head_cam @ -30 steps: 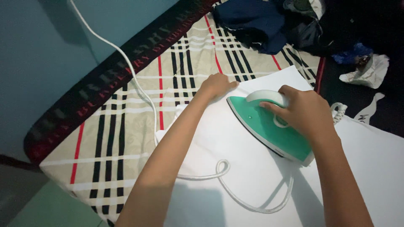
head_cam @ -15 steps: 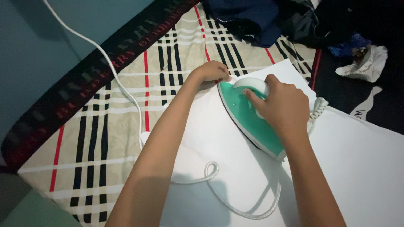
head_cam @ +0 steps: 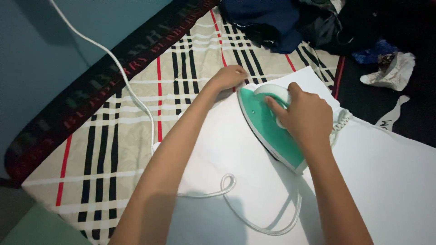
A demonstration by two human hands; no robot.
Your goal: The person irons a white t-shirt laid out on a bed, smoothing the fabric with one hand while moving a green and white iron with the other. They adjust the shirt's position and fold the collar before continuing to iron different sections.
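Right hand (head_cam: 305, 115) fingers around green iron (head_cam: 268, 129), left hand (head_cam: 227, 77) flat on white cloth (head_cam: 254, 181)

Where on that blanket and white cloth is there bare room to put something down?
Free: the plaid blanket left of the left hand and its arm, past the cord; and the white cloth right of the right hand. Crowded: around the green iron, the cord loop near the bottom, and the dark clothes pile at top.
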